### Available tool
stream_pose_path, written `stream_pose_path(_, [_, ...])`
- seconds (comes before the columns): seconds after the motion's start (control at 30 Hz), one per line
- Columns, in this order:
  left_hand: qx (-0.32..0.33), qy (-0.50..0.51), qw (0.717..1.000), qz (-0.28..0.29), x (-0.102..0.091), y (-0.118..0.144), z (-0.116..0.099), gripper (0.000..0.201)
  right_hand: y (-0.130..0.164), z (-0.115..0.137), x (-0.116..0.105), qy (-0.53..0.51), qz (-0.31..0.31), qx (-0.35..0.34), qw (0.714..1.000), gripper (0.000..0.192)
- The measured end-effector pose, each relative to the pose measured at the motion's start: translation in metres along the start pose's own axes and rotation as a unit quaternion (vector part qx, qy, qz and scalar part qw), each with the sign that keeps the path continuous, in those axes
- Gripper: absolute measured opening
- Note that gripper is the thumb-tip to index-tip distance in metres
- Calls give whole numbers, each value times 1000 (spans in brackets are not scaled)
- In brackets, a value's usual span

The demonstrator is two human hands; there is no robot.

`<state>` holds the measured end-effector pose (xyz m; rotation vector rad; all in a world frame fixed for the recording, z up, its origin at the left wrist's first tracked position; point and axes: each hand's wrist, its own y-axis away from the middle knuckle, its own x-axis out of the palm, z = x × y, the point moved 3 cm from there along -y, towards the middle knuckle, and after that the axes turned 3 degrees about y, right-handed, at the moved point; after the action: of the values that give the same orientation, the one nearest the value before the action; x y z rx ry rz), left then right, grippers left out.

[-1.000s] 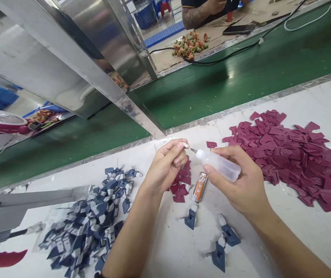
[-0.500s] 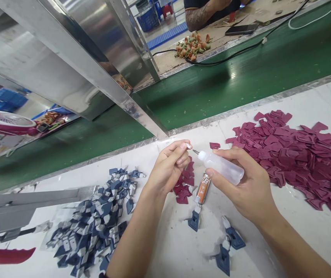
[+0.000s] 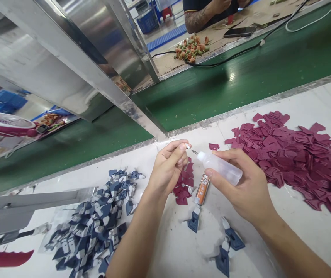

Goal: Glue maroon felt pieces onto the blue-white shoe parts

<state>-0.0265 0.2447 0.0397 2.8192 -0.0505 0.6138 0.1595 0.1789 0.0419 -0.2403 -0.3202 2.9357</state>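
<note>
While the right hand (image 3: 245, 189) wraps around a small translucent squeeze bottle (image 3: 221, 168), its thin metal needle tip points left toward the left hand (image 3: 168, 170), which pinches a tiny white piece (image 3: 187, 146) between thumb and forefinger. The bottle is soft, cloudy plastic with a white cap at the base of the needle, and it is held nearly level, just above the white surface (image 3: 304, 227) near its middle. The needle tip sits just beside the pinched piece; whether they touch cannot be told.

Under the hands lies an orange-labelled tube (image 3: 202, 189), with a small cluster of maroon pieces (image 3: 184, 183) to its left. A far larger heap of maroon pieces (image 3: 292, 154) spreads across the right. On the near left is a pile of blue-and-white parts (image 3: 95, 220), and three more blue parts (image 3: 226, 243) lie near the right forearm. Beyond the surface's far edge runs a green conveyor belt (image 3: 240, 81), crossed by a slanting steel beam (image 3: 95, 73). At the far side, another person's forearm (image 3: 202, 17) rests by a heap of orange and green pieces (image 3: 191, 48).
</note>
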Motion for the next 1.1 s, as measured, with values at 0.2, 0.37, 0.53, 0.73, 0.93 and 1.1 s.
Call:
stream_pose_path(0.2, [6,-10,1000,-4,2,1,1,36,1,-2,2,1,2,12,1000,23])
stream_pose_path(0.37, [11,-20,1000,-1,3,0,2,37,0,-2,2,-20,-1,35,999,22])
stream_pose_path(0.53, [24,-33,999,1,3,1,1,35,-2,-7,1,-67,-6,77,995,18])
stream_pose_path(0.73, [36,-50,998,4,4,1,2,35,0,-18,7,-153,9,126,980,22])
stream_pose_path(0.93, [38,-76,996,10,4,1,1,36,0,-22,8,-201,3,150,968,26])
stream_pose_path(1.1, [43,-83,996,15,3,1,1,37,-1,-24,6,-206,-15,148,967,26])
